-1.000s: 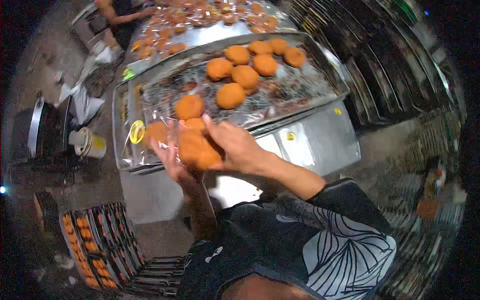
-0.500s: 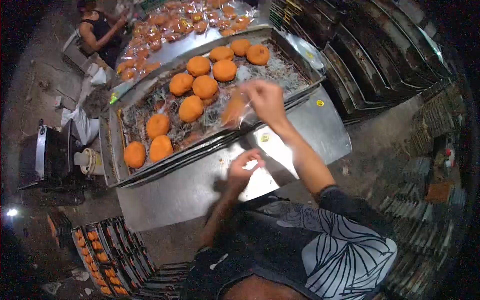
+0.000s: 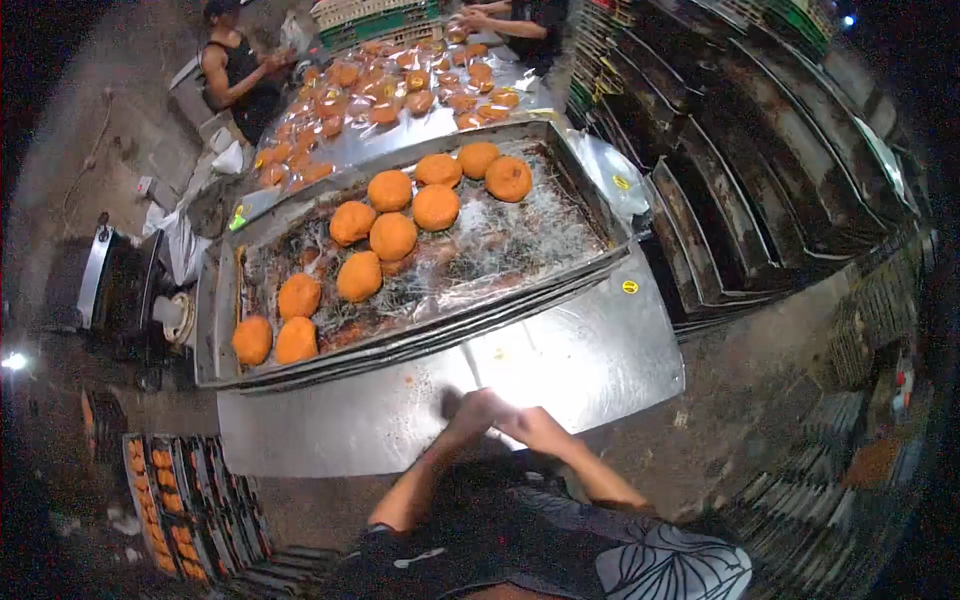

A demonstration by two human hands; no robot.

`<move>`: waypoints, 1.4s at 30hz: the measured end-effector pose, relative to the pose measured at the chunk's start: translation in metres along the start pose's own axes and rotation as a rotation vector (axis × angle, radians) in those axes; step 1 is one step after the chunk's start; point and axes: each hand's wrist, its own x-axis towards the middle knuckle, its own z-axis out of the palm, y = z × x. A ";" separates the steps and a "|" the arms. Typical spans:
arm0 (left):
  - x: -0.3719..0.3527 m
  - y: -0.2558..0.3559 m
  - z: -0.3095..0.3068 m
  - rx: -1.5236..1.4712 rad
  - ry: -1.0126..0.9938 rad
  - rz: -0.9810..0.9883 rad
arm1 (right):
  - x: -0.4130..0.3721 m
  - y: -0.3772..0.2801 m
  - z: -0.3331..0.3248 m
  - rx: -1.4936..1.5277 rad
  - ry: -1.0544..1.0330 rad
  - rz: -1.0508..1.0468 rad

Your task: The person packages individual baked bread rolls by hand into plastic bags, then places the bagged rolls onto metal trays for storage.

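My left hand (image 3: 478, 412) and my right hand (image 3: 540, 430) are close together in front of my body, over the near edge of a shiny metal tabletop (image 3: 330, 425). Their fingers look curled in toward each other, somewhat blurred, and what they hold cannot be made out. Beyond them, a large worn baking tray (image 3: 530, 272) tops a stack of trays. Several round orange-brown buns (image 3: 393, 237) lie on its left and far parts. Near the right tabletop corner is a yellow sticker (image 3: 630, 287).
Many bagged buns (image 3: 385, 112) cover the table behind the tray. A person (image 3: 230, 75) sits at the far left, and another person's arms (image 3: 510, 24) reach in at the back. Dark trays (image 3: 720, 200) are stacked on the right. A rack of buns (image 3: 170, 500) stands lower left.
My right hand has come back from above the tray toward my body and met my left hand. The clear-bagged bun it held is no longer visible. The view has shifted slightly.
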 end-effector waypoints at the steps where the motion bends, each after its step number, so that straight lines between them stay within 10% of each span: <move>1: 0.012 0.047 -0.019 0.033 -0.047 -0.081 | 0.000 -0.004 -0.004 0.017 0.013 -0.032; 3: 0.001 0.029 -0.008 -0.375 0.033 -0.386 | -0.017 -0.010 -0.002 -0.067 0.162 -0.039; 6: -0.004 0.066 0.002 -0.204 0.050 -0.311 | -0.027 -0.011 0.008 -0.223 0.433 -0.041; 8: -0.001 0.035 0.019 -0.302 -0.143 -0.345 | -0.025 -0.038 0.005 0.188 0.324 0.292; 9: 0.000 0.055 0.006 -0.113 0.191 -0.191 | -0.012 -0.064 -0.011 0.435 0.110 0.512; 11: -0.001 0.109 -0.031 0.098 0.529 0.033 | 0.019 -0.038 -0.019 0.791 -0.162 0.061; 12: -0.003 0.134 -0.050 0.115 0.539 0.104 | 0.041 -0.043 -0.029 1.673 -0.298 0.034; 14: -0.014 0.133 -0.068 0.203 0.598 0.022 | 0.068 -0.127 -0.030 1.267 0.315 -0.008; 16: -0.019 0.109 -0.096 -0.082 0.853 -0.101 | 0.079 -0.185 -0.011 1.583 0.103 -0.396; 18: -0.018 0.101 -0.140 -1.413 1.184 -0.282 | 0.091 -0.198 0.027 1.821 -0.323 -0.462; 20: -0.053 0.114 -0.183 -1.535 0.912 -0.093 | 0.112 -0.191 0.072 1.501 -0.448 0.121; 21: -0.078 0.087 -0.202 -1.381 0.800 -0.122 | 0.120 -0.207 0.074 1.320 -0.433 0.039; 23: -0.092 0.063 -0.216 -1.437 1.098 0.008 | 0.178 -0.214 0.041 -0.083 -0.244 -0.496; 24: -0.095 0.065 -0.229 -1.340 1.296 0.028 | 0.201 -0.218 0.043 -0.357 0.301 -0.640; 26: -0.110 0.063 -0.250 -1.239 1.404 -0.041 | 0.266 -0.193 0.033 -1.017 0.423 -0.430; 30: -0.129 0.072 -0.281 -1.365 1.626 0.068 | 0.256 -0.207 0.039 -0.391 0.443 -0.422; 33: -0.115 0.069 -0.283 -1.361 1.725 0.165 | 0.169 -0.259 0.071 -0.405 0.741 -0.866; 42: -0.040 0.122 -0.189 -1.276 1.115 0.091 | 0.114 -0.239 0.064 -0.224 0.885 -0.795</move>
